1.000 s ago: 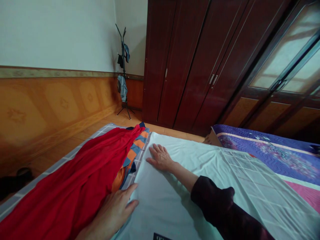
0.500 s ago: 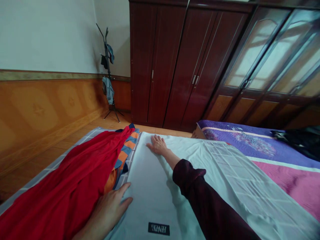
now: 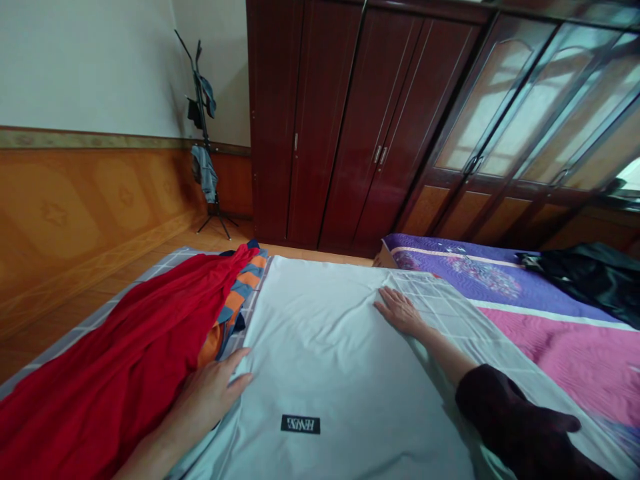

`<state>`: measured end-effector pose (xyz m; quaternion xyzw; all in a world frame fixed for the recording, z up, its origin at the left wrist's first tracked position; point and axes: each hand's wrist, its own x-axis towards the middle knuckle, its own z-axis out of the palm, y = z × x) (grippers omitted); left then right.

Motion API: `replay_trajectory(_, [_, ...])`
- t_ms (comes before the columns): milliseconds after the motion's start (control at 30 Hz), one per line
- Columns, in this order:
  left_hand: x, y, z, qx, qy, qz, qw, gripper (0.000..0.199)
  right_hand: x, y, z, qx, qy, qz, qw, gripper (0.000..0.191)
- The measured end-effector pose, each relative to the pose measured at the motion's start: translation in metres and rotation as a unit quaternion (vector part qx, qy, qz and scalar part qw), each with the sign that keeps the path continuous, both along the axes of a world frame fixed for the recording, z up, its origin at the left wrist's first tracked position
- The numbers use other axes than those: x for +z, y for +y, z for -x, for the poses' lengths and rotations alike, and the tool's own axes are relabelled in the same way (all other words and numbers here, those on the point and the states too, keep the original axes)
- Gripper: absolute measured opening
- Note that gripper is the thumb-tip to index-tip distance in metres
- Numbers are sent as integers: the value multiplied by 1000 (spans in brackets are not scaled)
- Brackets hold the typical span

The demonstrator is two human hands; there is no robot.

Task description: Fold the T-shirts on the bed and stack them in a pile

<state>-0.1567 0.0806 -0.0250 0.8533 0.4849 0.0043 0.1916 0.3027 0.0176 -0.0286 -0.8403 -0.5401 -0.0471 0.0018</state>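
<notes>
The right hand's fingers are spread and released, laid flat near the upper right part of the white garment [image 3: 325, 360]; that hand [image 3: 401, 313] grasps nothing. The left hand [image 3: 216, 390], also unclenched with its thumb apart from the forefinger, lies at the garment's left edge, in the lower left of the frame. Between the hands the white garment spreads through the centre, lightly creased, its black lettered label [image 3: 301, 425] at lower centre.

Close beyond its left edge lie a blue-and-orange striped garment [image 3: 243, 288] and, over it, a red cloth [image 3: 150, 347] reaching the lower left corner, leaving little room for the left hand. The gray checked sheet [image 3: 173, 259] shows along the outer left edge. Past the far edge, a narrow strip of wood floor [image 3: 305, 255] separates the sheet from the dark red wardrobe [image 3: 340, 120]. At right is a purple-and-pink bedspread [image 3: 565, 347].
</notes>
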Motion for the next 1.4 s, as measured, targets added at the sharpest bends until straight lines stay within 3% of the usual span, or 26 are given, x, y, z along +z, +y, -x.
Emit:
replay_trajectory(133, [-1, 0, 1, 2, -10, -8, 1000, 44, -6, -12, 16, 6, -1, -11, 1000, 63])
replay_trajectory(233, [-2, 0, 2, 8, -10, -6, 1000, 44, -3, -7, 28, 37, 8, -10, 999, 59])
replay_trajectory(333, [0, 0, 1, 11, -9, -2, 1000, 44, -1, 0, 51, 25, 7, -25, 999, 62])
replay_trajectory(467, [4, -2, 1, 18, -23, 6, 1000, 43, -7, -1, 97, 140, 25, -5, 990, 65])
replay_trajectory(533, [6, -2, 1, 15, -24, 4, 1000, 44, -9, -5, 105, 186, 31, 6, 982, 63])
replay_trajectory(600, [6, -2, 1, 7, -22, -1, 1000, 45, -8, -10, 97, 158, 26, 1, 987, 61])
replay_trajectory(700, [7, -3, 1, 5, -23, -6, 1000, 46, -4, -19, 77, 47, 6, -23, 999, 62])
replay_trajectory(767, [8, -3, 1, 4, -30, -2, 1000, 46, -5, -28, 75, 15, -3, -29, 999, 64])
replay_trajectory(933, [10, -5, 3, 7, -54, -4, 999, 45, -15, -56, 105, 205, 14, -1, 979, 61])
replay_trajectory(1067, [10, -5, 5, 1, -48, -23, 999, 45, -11, -67, 113, 89, -4, -35, 995, 63])
replay_trajectory(1100, [10, -5, 5, -2, -49, -27, 998, 45, -10, -71, 117, 91, -4, -34, 995, 64])
replay_trajectory(1167, [10, -5, 5, -4, -55, -32, 998, 45, -8, -88, 133, 170, 15, -14, 985, 63])
replay_trajectory(1267, [15, -9, 5, -5, -51, -39, 998, 43, -2, -128, 172, 331, 71, 27, 941, 60])
replay_trajectory(1400, [32, -31, 15, -24, -60, -135, 989, 42, 23, -180, 215, 427, 127, 28, 895, 62])
